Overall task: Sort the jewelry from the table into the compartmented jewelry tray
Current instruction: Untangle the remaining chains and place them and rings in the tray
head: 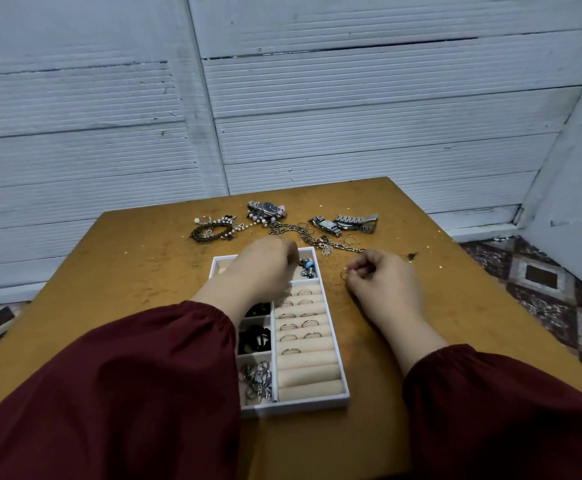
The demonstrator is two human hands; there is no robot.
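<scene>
While pinching a ring (pixel 344 273) in the right hand (pixel 383 282), held left hand (pixel 265 265), grip untellable, over half-filled tray (pixel 293 408); had yet to sort watches (pixel 355 221), bracelets (pixel 213 231) beyond both hands.

A worn, ochre-brown wooden table (pixel 137 271) with a scuffed, speckled top carries everything. A white rectangular compartmented jewelry tray (pixel 338 362) lies flat near its middle, long side running away from the person. Beyond the tray's far end, loose pieces lie in a row across the wood. At the left is a bundle of dark braided bracelets with pearl beads (pixel 213 232). Near the centre is a steel-band wristwatch with a dark dial (pixel 268 208), just beside some pink beads (pixel 282 210). A tangled silver chain (pixel 303 233) trails rightward, and further right two more metal-band watches (pixel 346 223) touch each other. A thin loose ring (pixel 350 240) lies just in front of them.
</scene>
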